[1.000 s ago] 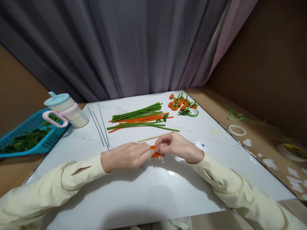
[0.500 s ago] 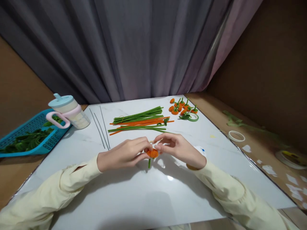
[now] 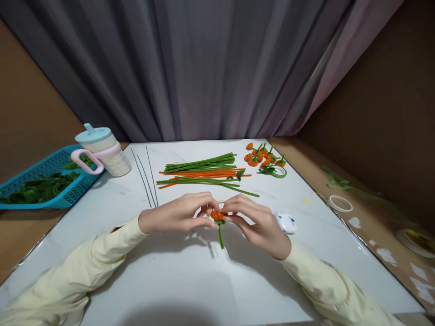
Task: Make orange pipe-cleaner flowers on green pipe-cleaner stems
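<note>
Between my two hands, above the white table, is a small pumpkin-like piece (image 3: 217, 215) made of orange pipe cleaner, its green stem hanging downward. My left hand (image 3: 185, 213) pinches it from the left side. Thumb and fingers of my right hand (image 3: 261, 222) grip it on the right, near the green collar. Just beyond the hands lie green pipe cleaners (image 3: 200, 162) in a bundle, with orange pipe cleaners (image 3: 204, 174) and a few looser green ones in front. Several finished orange pieces (image 3: 258, 158) with green stems are grouped at the back right.
At the left stand a lidded cup (image 3: 113, 160) with a pink handle and a blue basket (image 3: 68, 199) of green leaf pieces. Three thin wires (image 3: 144, 181) lie nearby. Green tape (image 3: 281, 172), a small white case (image 3: 287, 223) and a white tape roll (image 3: 340, 203) are to the right.
My right hand has closed in on the orange piece and now grips it too. The piece has tipped, so its green collar shows. The white case has come into fuller view.
</note>
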Demonstrator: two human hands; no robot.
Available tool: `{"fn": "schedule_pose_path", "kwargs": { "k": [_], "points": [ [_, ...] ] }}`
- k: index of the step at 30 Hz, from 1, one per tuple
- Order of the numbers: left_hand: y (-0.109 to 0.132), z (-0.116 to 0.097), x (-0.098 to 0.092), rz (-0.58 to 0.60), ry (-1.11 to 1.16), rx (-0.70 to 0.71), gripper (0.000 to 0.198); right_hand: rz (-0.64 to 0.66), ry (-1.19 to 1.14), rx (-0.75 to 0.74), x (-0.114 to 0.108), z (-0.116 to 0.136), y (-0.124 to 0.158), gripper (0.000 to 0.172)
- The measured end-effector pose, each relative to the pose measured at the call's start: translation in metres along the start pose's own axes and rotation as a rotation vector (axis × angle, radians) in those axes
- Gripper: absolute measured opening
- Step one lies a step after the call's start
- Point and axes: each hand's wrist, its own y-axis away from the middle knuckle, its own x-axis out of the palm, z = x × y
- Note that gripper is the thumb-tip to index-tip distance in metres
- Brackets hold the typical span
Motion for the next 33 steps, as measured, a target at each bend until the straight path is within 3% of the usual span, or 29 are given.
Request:
{"fn": "schedule_pose_path", "kwargs": {
  "k": [8,16,21,29,33],
  "points": [
    [0.002,0.011,0.004,-0.167,0.066,0.057,0.02,-0.056,-0.143,0.241,-0.003,-0.002,-0.003,0.007],
    [0.002,0.006,0.019,-0.31,-0.056,0.209,0.014,-0.064,-0.194,0.274,0.001,-0.003,-0.002,0.008],
    [0.003,0.008,0.025,-0.379,-0.096,0.238,0.013,-0.109,-0.166,0.226,0.003,-0.002,0.0,0.01],
    [0.001,0.015,0.027,-0.347,-0.052,0.227,0.014,-0.149,-0.005,0.061,0.008,-0.003,0.004,0.019],
    [0.002,0.018,0.028,-0.389,-0.065,0.235,0.014,-0.135,0.026,0.029,0.009,-0.005,0.006,0.027]
  ]
}}
